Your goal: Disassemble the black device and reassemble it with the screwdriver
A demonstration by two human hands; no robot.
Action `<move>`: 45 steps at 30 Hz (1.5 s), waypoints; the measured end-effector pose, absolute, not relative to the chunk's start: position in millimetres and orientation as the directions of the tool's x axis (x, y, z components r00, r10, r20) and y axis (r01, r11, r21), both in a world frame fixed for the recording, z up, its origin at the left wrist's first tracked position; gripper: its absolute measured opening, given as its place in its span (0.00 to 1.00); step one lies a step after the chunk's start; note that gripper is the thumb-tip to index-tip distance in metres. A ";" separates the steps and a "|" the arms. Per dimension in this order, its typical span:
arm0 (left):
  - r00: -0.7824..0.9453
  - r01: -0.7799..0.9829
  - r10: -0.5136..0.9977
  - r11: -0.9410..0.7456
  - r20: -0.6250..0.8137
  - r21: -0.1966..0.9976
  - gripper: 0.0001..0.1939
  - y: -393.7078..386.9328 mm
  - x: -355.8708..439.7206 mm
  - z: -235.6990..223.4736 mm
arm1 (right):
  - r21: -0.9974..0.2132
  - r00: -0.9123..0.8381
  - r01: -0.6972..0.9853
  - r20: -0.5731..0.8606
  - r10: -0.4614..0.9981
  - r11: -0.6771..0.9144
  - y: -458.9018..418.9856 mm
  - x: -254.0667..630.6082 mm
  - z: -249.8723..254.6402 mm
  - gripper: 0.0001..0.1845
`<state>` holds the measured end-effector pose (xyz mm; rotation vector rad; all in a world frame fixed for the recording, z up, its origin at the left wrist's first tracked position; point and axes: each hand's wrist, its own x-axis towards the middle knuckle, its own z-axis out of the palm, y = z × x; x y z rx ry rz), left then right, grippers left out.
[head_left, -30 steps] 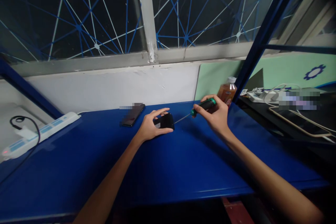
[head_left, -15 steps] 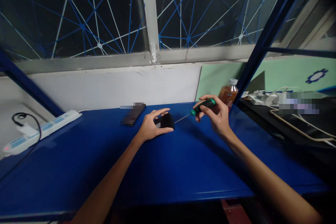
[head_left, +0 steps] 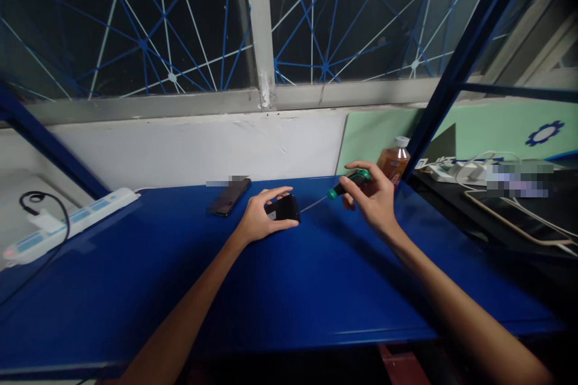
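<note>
My left hand grips a small black device and holds it down on the blue table. My right hand is closed around the green and black handle of a screwdriver. The thin metal shaft slants down to the left, and its tip meets the right end of the black device. Both forearms reach in from the near edge of the table.
A dark phone lies flat behind my left hand. A white power strip with a black cable sits at the left edge. An orange bottle stands at the back right. On the neighbouring black desk lie white cables and adapters.
My right-hand fingers have shifted around the screwdriver handle, as in turning it. The left hand and the black device have stayed in place.
</note>
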<state>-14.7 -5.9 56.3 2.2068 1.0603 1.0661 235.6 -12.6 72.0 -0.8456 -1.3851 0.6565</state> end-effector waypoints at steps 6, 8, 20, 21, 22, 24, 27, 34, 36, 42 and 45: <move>0.402 0.442 0.803 -0.590 0.439 0.675 0.34 -5.7 -15.7 56.2 | -0.826 0.067 0.043 0.563 0.824 0.561 -15.0 232.4 72.2 0.18; 0.398 0.444 0.802 -0.594 0.446 0.671 0.34 -5.6 -15.9 56.1 | -0.831 0.011 -0.020 0.556 0.831 0.556 -14.3 232.6 72.4 0.19; 0.390 0.450 0.812 -0.579 0.433 0.680 0.34 -4.3 -16.1 55.2 | -0.843 -0.053 0.004 0.537 0.842 0.538 -13.5 239.4 74.6 0.17; 0.388 0.452 0.811 -0.582 0.439 0.676 0.34 -3.8 -16.4 54.6 | -0.841 -0.070 -0.016 0.541 0.838 0.541 -13.5 239.5 75.0 0.17; 0.387 0.453 0.808 -0.586 0.444 0.672 0.34 -3.5 -16.8 54.2 | -0.838 -0.067 -0.017 0.546 0.835 0.546 -13.5 239.4 75.1 0.17; 0.390 0.454 0.804 -0.592 0.449 0.666 0.33 -3.1 -17.4 53.7 | -0.833 -0.028 0.012 0.553 0.833 0.554 -13.2 238.7 74.8 0.16; 0.399 0.451 0.804 -0.590 0.440 0.669 0.34 -3.7 -17.5 53.9 | -0.822 0.020 0.082 0.567 0.824 0.563 -12.4 237.8 73.5 0.14; 0.399 0.454 0.804 -0.591 0.441 0.666 0.33 -4.3 -17.1 55.6 | -0.799 0.057 0.251 0.576 0.816 0.546 -13.2 240.5 73.1 0.17; 0.395 0.449 0.802 -0.593 0.447 0.668 0.33 -3.9 -17.5 55.5 | -0.809 -0.021 0.179 0.566 0.824 0.560 -13.3 241.7 73.7 0.21; 0.389 0.442 0.800 -0.596 0.456 0.670 0.33 -3.7 -18.0 54.8 | -0.820 -0.070 0.023 0.569 0.820 0.571 -13.7 239.9 74.8 0.23; 0.394 0.435 0.797 -0.601 0.458 0.671 0.33 -4.2 -17.9 55.5 | -0.816 0.011 0.103 0.573 0.819 0.569 -13.7 239.2 74.5 0.23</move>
